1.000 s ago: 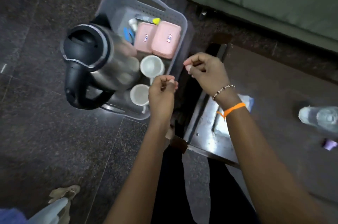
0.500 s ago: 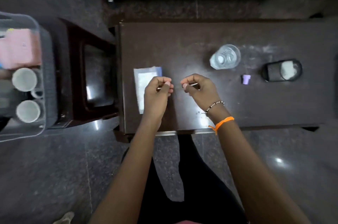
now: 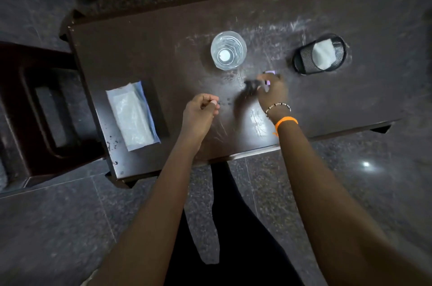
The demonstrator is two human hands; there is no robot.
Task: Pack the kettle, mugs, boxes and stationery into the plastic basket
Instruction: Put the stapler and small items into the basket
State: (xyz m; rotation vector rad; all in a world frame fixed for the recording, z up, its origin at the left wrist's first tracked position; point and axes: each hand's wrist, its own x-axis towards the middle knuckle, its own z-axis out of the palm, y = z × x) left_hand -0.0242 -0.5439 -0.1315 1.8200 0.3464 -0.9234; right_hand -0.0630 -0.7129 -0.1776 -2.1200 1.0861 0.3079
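The plastic basket, kettle and mugs are out of view. On the dark wooden table (image 3: 163, 35), my right hand (image 3: 273, 93) is blurred and closes its fingers over a small purple object (image 3: 271, 72), which shows only partly between them. My left hand (image 3: 201, 112) hovers over the table's middle with its fingers curled against the thumb; I see nothing in it. A black mesh pen holder (image 3: 304, 61) with a white item inside stands at the right. A clear flat packet (image 3: 133, 114) lies near the table's left edge.
A clear plastic bottle (image 3: 228, 50), seen from above, stands behind my hands. A dark wooden stool (image 3: 35, 103) sits left of the table. Sofa edge runs along the top. Polished stone floor surrounds the table.
The view swung from the basket on the left to the table. My right hand moved right and forward onto the purple object; my hands, close together before, are now apart.
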